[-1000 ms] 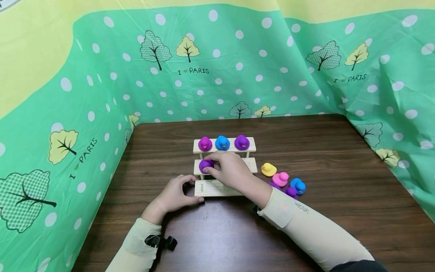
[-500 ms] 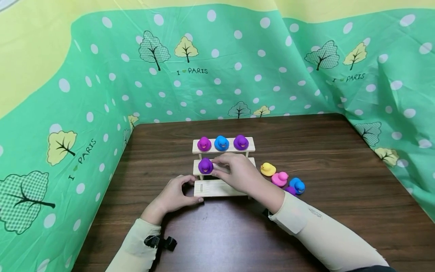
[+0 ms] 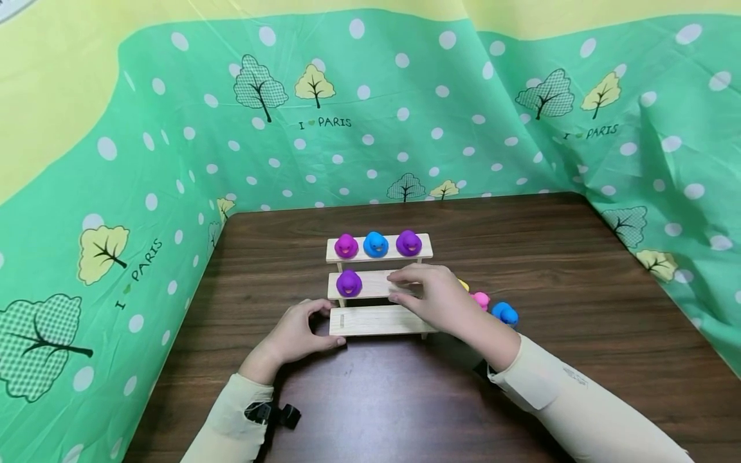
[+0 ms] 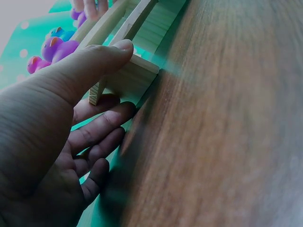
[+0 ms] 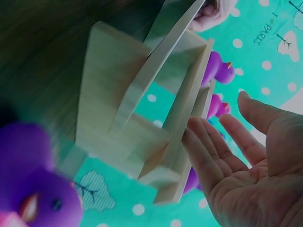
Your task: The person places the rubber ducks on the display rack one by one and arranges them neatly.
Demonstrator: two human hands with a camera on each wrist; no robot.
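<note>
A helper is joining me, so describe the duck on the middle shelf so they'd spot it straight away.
On the brown table, find the stand with three shelves. Go to its middle shelf, to the end nearer the left hand: a purple duck sits there. It is the only duck on that shelf, while three ducks line the top shelf.

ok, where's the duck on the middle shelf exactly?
Head view: the purple duck sits at the left end of the middle shelf, left of the right hand, one tier below the magenta duck.
</note>
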